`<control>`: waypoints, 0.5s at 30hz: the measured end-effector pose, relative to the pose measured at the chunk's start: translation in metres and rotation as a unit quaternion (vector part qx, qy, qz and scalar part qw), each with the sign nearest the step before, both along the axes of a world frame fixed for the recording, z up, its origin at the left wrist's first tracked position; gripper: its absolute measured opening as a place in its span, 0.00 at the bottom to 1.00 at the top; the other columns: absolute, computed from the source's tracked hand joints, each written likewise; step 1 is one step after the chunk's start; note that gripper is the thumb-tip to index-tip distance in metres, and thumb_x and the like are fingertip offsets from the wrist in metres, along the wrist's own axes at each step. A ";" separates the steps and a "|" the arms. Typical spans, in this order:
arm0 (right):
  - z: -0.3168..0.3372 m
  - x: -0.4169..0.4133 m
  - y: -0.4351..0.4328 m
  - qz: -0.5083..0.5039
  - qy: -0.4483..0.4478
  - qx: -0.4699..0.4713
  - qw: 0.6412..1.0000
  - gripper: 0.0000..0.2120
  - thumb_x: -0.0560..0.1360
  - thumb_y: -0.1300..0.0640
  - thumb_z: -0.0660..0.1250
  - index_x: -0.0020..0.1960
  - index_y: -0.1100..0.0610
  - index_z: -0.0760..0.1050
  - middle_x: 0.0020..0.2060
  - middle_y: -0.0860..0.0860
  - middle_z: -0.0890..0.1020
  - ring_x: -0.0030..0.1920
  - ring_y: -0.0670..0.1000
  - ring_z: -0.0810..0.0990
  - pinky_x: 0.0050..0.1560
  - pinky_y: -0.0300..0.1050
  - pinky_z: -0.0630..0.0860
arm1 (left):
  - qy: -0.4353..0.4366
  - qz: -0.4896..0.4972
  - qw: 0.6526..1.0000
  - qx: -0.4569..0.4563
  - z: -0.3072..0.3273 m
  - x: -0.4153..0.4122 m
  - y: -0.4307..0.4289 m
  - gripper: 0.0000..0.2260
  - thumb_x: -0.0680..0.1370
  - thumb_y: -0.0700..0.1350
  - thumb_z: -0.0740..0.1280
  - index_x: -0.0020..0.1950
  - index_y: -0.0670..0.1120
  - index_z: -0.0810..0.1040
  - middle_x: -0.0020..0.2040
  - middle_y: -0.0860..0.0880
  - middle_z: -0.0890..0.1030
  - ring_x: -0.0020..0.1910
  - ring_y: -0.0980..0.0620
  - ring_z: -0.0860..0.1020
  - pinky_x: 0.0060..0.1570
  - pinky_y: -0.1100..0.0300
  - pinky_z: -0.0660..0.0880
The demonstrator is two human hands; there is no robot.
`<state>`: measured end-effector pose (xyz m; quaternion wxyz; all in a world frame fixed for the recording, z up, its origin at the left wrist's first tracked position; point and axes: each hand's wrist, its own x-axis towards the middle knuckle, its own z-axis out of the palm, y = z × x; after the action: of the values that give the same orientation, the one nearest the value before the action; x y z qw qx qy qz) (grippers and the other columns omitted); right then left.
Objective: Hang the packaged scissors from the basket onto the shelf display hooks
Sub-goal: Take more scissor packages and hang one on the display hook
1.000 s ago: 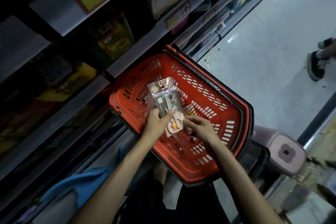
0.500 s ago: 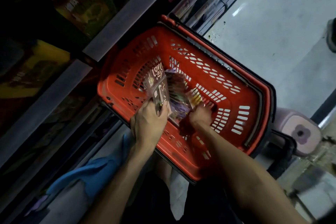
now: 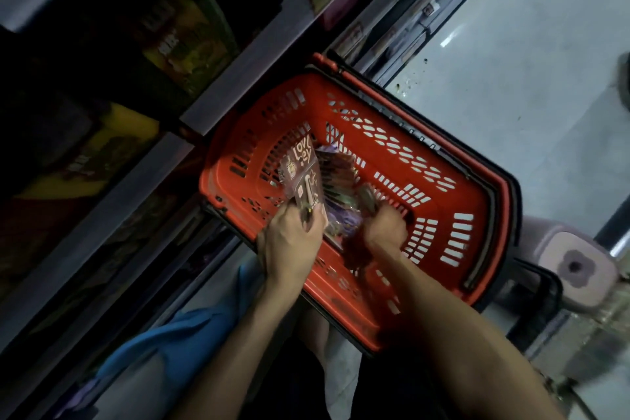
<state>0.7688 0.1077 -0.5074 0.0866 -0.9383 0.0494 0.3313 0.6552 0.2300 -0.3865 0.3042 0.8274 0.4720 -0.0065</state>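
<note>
Closest to the camera, two bare forearms reach forward and down, with a blue cloth [image 3: 177, 334] low on the outer side of the left forearm. The left hand [image 3: 289, 242] is over the near wall of the red basket [image 3: 344, 303]. Its fingers and thumb are curled round the lower end of a scissors pack [image 3: 301, 177], which stands up tilted from the hand with its printed card facing the camera. Just beside it, the right hand [image 3: 385, 228] is sunk lower in the basket, knuckles up. Its fingertips are buried and blurred, so I cannot tell whether it grips anything. Between and just beyond the two hands lies a loose pile of packs [image 3: 341, 181] on the basket floor, shiny and purple-tinted, and the held pack overlaps its left edge. The basket's black handles [image 3: 494, 232] lie folded down along the rim beyond the right hand. Out past the right hand, a pale pink stool [image 3: 576, 266] sits on the light grey floor [image 3: 528, 78]. Beyond the left hand, a grey shelf edge [image 3: 238, 78] runs diagonally, with dim yellow-green boxes [image 3: 191, 41] above it in deep shadow.
</note>
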 end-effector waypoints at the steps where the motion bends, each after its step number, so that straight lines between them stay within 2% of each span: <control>1: 0.011 0.001 -0.001 -0.018 -0.009 0.011 1.000 0.11 0.80 0.59 0.65 0.62 0.57 0.80 0.55 0.59 0.85 0.57 0.62 0.83 0.54 0.52 0.78 | -0.011 0.007 1.000 -0.006 0.001 0.000 0.000 0.16 0.81 0.53 0.70 0.37 0.51 0.71 0.37 0.53 0.75 0.35 0.47 0.76 0.38 0.56 0.67; 4: 0.052 0.003 -0.004 -0.061 -0.049 0.077 0.994 0.12 0.80 0.56 0.65 0.62 0.55 0.80 0.55 0.58 0.85 0.56 0.62 0.83 0.52 0.51 0.77 | -0.043 0.031 0.998 -0.026 0.004 -0.002 0.000 0.15 0.81 0.54 0.71 0.39 0.46 0.78 0.38 0.48 0.81 0.36 0.46 0.79 0.38 0.55 0.71; 6: 0.082 0.003 -0.005 -0.092 -0.062 0.145 0.983 0.12 0.79 0.53 0.66 0.60 0.53 0.81 0.52 0.55 0.87 0.53 0.60 0.84 0.48 0.47 0.73 | -0.046 0.041 0.997 -0.046 0.008 -0.002 0.000 0.16 0.81 0.53 0.71 0.40 0.44 0.79 0.39 0.45 0.82 0.36 0.46 0.78 0.38 0.55 0.70; 9: 0.130 0.006 -0.006 -0.138 -0.052 0.273 0.951 0.03 0.76 0.56 0.69 0.49 0.52 0.81 0.43 0.48 0.86 0.45 0.53 0.83 0.43 0.45 0.73 | -0.036 0.069 0.990 -0.114 0.020 0.002 0.004 0.15 0.83 0.53 0.69 0.42 0.44 0.77 0.39 0.48 0.79 0.36 0.47 0.76 0.35 0.58 0.68; 11: 0.158 0.010 -0.005 -0.195 -0.018 0.361 0.912 0.04 0.75 0.62 0.70 0.47 0.55 0.81 0.37 0.47 0.84 0.38 0.48 0.83 0.37 0.41 0.75 | -0.080 0.134 0.967 -0.199 0.032 0.007 0.007 0.14 0.84 0.50 0.69 0.49 0.39 0.80 0.42 0.46 0.82 0.35 0.51 0.77 0.29 0.70 0.68; 13: 0.179 0.015 -0.005 -0.280 0.053 0.447 0.848 0.10 0.76 0.70 0.66 0.50 0.58 0.81 0.33 0.49 0.80 0.27 0.43 0.77 0.26 0.36 0.71 | -0.124 0.194 0.937 -0.263 0.048 0.009 0.008 0.12 0.84 0.47 0.69 0.55 0.36 0.78 0.47 0.44 0.81 0.39 0.55 0.77 0.31 0.75 0.71; 14: 0.188 0.017 -0.005 -0.326 0.091 0.490 0.803 0.12 0.75 0.72 0.64 0.51 0.58 0.80 0.32 0.50 0.79 0.25 0.43 0.73 0.23 0.35 0.67 | -0.144 0.211 0.925 -0.280 0.051 0.008 0.007 0.11 0.83 0.46 0.69 0.55 0.38 0.77 0.49 0.42 0.80 0.41 0.52 0.78 0.35 0.74 0.73; 15: 0.198 0.018 -0.006 -0.366 0.124 0.527 0.757 0.14 0.75 0.73 0.63 0.52 0.57 0.79 0.34 0.52 0.79 0.26 0.45 0.73 0.22 0.35 0.67 | -0.158 0.222 0.915 -0.297 0.054 0.007 0.006 0.11 0.83 0.47 0.70 0.52 0.40 0.76 0.51 0.39 0.81 0.43 0.46 0.81 0.42 0.68 0.78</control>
<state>0.7871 0.1019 -0.3099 0.6750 -0.6055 0.2167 0.3616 0.6621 0.2360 -0.3325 0.6001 0.5629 0.5659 0.0526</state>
